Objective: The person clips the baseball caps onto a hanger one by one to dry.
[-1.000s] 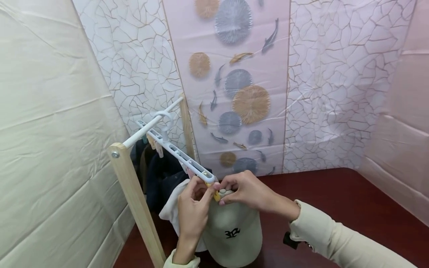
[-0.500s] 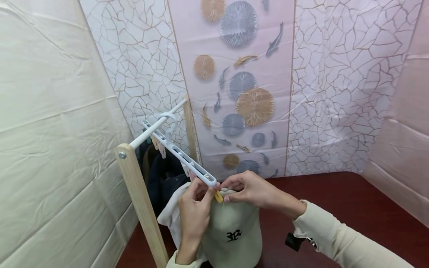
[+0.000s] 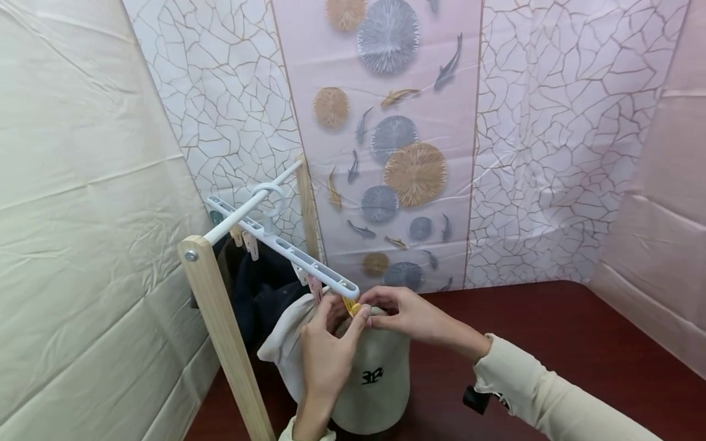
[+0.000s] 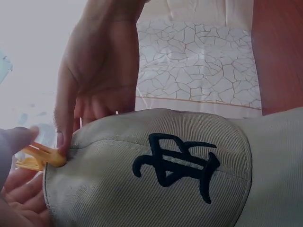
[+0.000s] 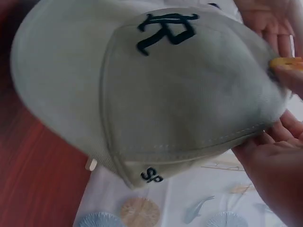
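A beige baseball cap [image 3: 371,401] with dark embroidered lettering hangs upright at the near end of a white clip hanger [image 3: 298,257]. My left hand [image 3: 329,349] pinches a yellow clothespin [image 3: 353,307] below that end. In the left wrist view, the clothespin [image 4: 56,158] overlaps the cap's crown edge [image 4: 113,184]. My right hand [image 3: 413,317] pinches the top of the crown from the right, thumb beside the clothespin. Its curled fingers sit under the fabric in the right wrist view, where the clothespin [image 5: 285,62] shows at the cap's edge.
The hanger hooks over a white rail [image 3: 234,222] on a wooden stand [image 3: 228,337]. Several other clothespins, including a pink one [image 3: 315,286], line the hanger. A whitish cap [image 3: 287,337] and dark navy items [image 3: 261,300] hang behind. Below lies a dark red tabletop [image 3: 524,349].
The hanger has swung a little, its far end shifting left. The beige cap has moved slightly left, and my left thumb has come forward over the clothespin. My right hand keeps its pinch.
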`<state>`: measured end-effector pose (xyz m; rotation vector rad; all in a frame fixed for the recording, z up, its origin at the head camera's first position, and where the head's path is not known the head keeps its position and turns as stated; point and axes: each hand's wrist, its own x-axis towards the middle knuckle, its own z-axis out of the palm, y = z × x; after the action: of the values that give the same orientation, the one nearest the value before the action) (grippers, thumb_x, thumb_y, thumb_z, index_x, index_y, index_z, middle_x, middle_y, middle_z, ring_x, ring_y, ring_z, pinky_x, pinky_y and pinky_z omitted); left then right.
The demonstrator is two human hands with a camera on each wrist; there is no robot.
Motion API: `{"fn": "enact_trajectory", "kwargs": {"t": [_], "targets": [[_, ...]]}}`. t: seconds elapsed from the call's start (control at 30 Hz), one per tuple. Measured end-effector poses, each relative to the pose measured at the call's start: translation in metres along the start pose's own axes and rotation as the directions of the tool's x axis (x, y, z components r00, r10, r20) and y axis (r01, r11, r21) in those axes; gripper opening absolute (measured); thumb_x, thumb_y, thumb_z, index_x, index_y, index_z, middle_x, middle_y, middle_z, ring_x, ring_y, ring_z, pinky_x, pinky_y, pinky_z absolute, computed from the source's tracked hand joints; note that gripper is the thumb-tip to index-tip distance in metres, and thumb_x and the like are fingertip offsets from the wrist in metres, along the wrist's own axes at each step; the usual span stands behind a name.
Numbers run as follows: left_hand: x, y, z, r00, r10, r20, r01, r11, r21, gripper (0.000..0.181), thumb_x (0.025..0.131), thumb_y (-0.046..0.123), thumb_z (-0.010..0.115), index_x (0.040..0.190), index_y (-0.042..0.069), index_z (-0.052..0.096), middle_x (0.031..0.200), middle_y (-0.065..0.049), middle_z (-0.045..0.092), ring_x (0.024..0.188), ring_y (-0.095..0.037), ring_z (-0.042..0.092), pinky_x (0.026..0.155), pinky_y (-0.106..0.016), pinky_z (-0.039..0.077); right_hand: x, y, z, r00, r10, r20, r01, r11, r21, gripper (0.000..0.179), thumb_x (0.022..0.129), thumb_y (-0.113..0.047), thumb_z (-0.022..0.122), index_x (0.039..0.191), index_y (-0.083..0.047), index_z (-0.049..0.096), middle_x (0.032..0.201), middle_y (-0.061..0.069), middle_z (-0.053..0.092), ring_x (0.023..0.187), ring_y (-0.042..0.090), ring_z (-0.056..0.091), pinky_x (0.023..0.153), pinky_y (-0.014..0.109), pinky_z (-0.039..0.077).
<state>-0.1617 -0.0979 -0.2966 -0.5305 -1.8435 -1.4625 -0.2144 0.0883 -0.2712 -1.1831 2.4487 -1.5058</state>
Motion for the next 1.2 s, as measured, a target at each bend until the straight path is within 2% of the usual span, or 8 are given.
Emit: {"fn": "enact_trajectory", "kwargs": {"t": [0.17, 0.37, 0.67, 0.8, 0.97, 1.0, 1.13, 1.2], "targets": [[-0.012, 0.016, -0.008, 0.998, -0.037, 0.054, 0.022, 0.965, 0.261, 0.048, 0.094, 0.019, 0.083, 0.137, 0.008, 0.066, 0.127, -0.006, 0.074, 0.118, -0.022, 0.07, 0.1, -0.049, 0.055, -0.005, -0.003, 0.006, 0.999, -0.037, -0.011, 0.035, 0.995, -0.096, 0.049, 0.102, -0.028, 0.073, 0.147, -0.016, 0.058, 0.143, 0.006, 0.063, 0.116, 0.017, 0.064, 0.091, 0.033, 0.055], [-0.026, 0.048, -0.023, 0.993, -0.041, 0.107, -0.005, 0.918, 0.397, 0.064, 0.095, 0.023, 0.082, 0.153, 0.023, 0.054, 0.149, 0.002, 0.059, 0.138, -0.02, 0.057, 0.105, -0.053, 0.051, -0.01, -0.009, 0.014, 0.979, -0.184, -0.091, 0.161, 0.964, -0.21, 0.039, 0.1, -0.03, 0.075, 0.134, -0.014, 0.066, 0.102, -0.004, 0.074, 0.071, 0.006, 0.061, 0.069, 0.026, 0.052], [-0.056, 0.083, -0.06, 0.959, 0.281, 0.034, -0.267, 0.855, 0.445, 0.058, 0.091, 0.023, 0.085, 0.144, 0.019, 0.062, 0.13, 0.0, 0.069, 0.102, -0.015, 0.068, 0.077, -0.021, 0.056, -0.02, -0.008, 0.02, 0.932, -0.267, -0.247, 0.195, 0.94, -0.281, 0.019, 0.095, -0.031, 0.081, 0.109, -0.025, 0.07, 0.081, -0.011, 0.063, 0.065, 0.005, 0.056, 0.057, 0.026, 0.048], [-0.059, 0.088, -0.073, 0.886, 0.425, -0.186, -0.303, 0.833, 0.462, 0.038, 0.101, 0.037, 0.072, 0.123, 0.006, 0.074, 0.104, -0.005, 0.075, 0.086, -0.015, 0.063, 0.07, -0.016, 0.049, -0.018, -0.01, 0.025, 0.925, -0.228, -0.304, 0.135, 0.945, -0.299, 0.02, 0.094, -0.039, 0.082, 0.107, -0.029, 0.07, 0.083, -0.013, 0.064, 0.069, 0.007, 0.057, 0.062, 0.027, 0.048], [-0.049, 0.077, -0.075, 0.705, 0.499, -0.505, -0.161, 0.805, 0.571, 0.051, 0.101, 0.048, 0.064, 0.105, -0.002, 0.072, 0.1, -0.022, 0.066, 0.093, -0.02, 0.054, 0.083, -0.019, 0.037, -0.015, -0.01, 0.032, 0.924, -0.143, -0.354, 0.033, 0.953, -0.3, 0.022, 0.093, -0.046, 0.081, 0.103, -0.031, 0.069, 0.078, -0.013, 0.062, 0.07, 0.008, 0.057, 0.063, 0.028, 0.048], [-0.046, 0.074, -0.075, 0.691, 0.476, -0.544, -0.115, 0.815, 0.568, 0.05, 0.099, 0.046, 0.066, 0.109, -0.003, 0.07, 0.104, -0.025, 0.064, 0.097, -0.019, 0.052, 0.085, -0.02, 0.036, -0.015, -0.01, 0.034, 0.924, -0.131, -0.36, 0.019, 0.954, -0.3, 0.022, 0.093, -0.046, 0.081, 0.102, -0.03, 0.069, 0.078, -0.013, 0.062, 0.07, 0.008, 0.057, 0.063, 0.028, 0.048], [-0.04, 0.063, -0.075, 0.744, 0.209, -0.635, 0.078, 0.916, 0.393, 0.054, 0.092, 0.025, 0.075, 0.135, -0.002, 0.057, 0.119, -0.021, 0.06, 0.105, -0.006, 0.05, 0.088, -0.02, 0.037, -0.015, -0.009, 0.037, 0.928, -0.086, -0.363, -0.031, 0.952, -0.304, 0.025, 0.093, -0.051, 0.079, 0.102, -0.029, 0.069, 0.074, -0.012, 0.059, 0.068, 0.008, 0.056, 0.062, 0.028, 0.047], [-0.04, 0.06, -0.076, 0.793, 0.049, -0.607, 0.183, 0.932, 0.313, 0.056, 0.095, 0.02, 0.075, 0.142, 0.0, 0.051, 0.116, -0.015, 0.063, 0.099, -0.005, 0.054, 0.084, -0.021, 0.04, -0.015, -0.01, 0.037, 0.932, -0.057, -0.357, -0.064, 0.947, -0.316, 0.028, 0.093, -0.055, 0.077, 0.102, -0.029, 0.068, 0.071, -0.012, 0.055, 0.065, 0.007, 0.054, 0.059, 0.027, 0.045]]}}
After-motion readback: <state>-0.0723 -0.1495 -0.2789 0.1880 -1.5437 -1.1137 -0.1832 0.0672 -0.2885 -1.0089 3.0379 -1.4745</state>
